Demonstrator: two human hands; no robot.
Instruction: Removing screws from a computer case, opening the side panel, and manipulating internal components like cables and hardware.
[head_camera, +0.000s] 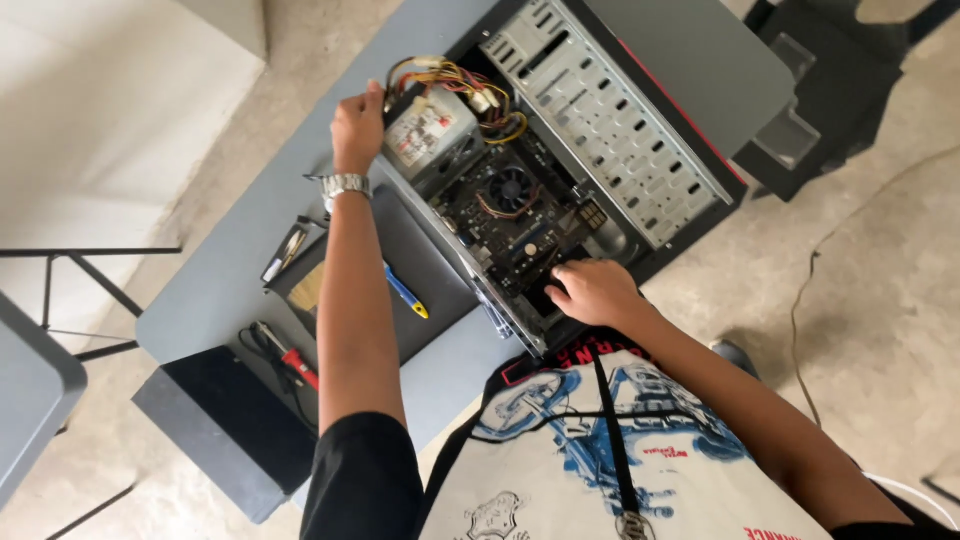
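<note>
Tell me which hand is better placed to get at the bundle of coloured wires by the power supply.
Probably the left hand: it rests on the case edge beside the power supply, with the coloured wires just past it. The right hand lies low on the motherboard, at the case's opposite end.

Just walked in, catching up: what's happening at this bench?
A person leans over an open computer case lying on its side on a grey table. The left hand grips the case edge beside the power supply and its coloured cables. The right hand rests inside, at the near end of the motherboard. A blue-and-yellow screwdriver and a red-handled tool lie untouched on the table.
</note>
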